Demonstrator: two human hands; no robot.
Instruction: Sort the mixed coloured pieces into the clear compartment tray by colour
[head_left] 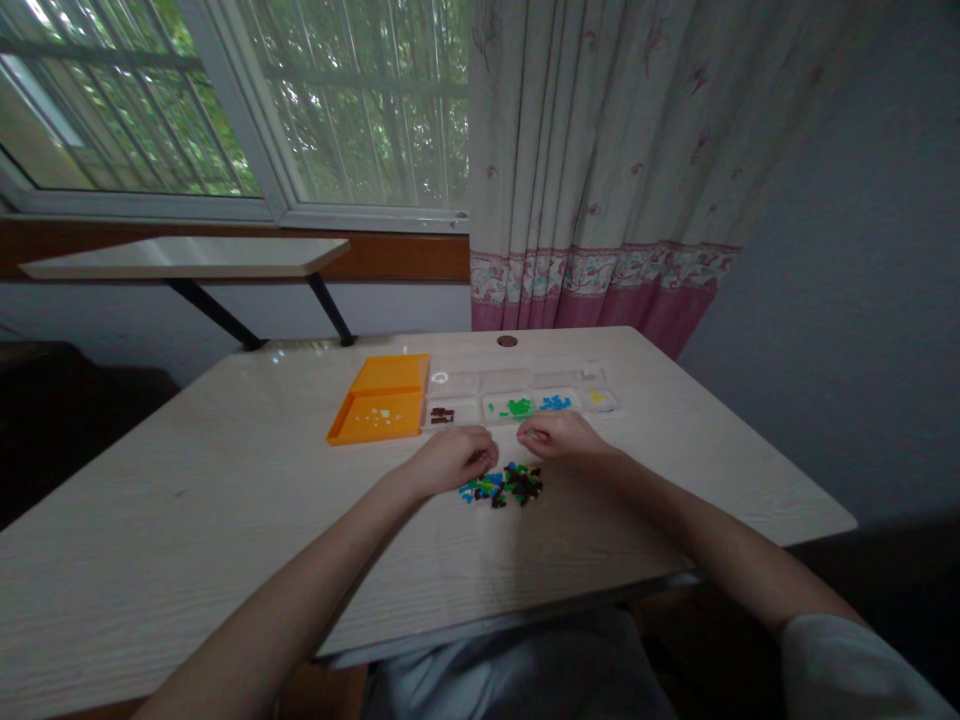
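Observation:
A mixed pile of small brown, green, blue and yellow pieces lies on the table in front of me. My left hand is at the pile's far left edge, its fingers curled closed. Beyond the pile on the right, my right hand is closed, fingertips pressed together, just in front of the clear boxes. Anything inside either hand is too small or hidden to make out. Past my hands, the clear boxes hold sorted brown pieces, green pieces, blue pieces and yellow pieces.
An open orange case with white pieces stands left of the clear boxes, whose lids lie folded back. A raised shelf on black legs is at the table's back left. A cable hole is near the back edge.

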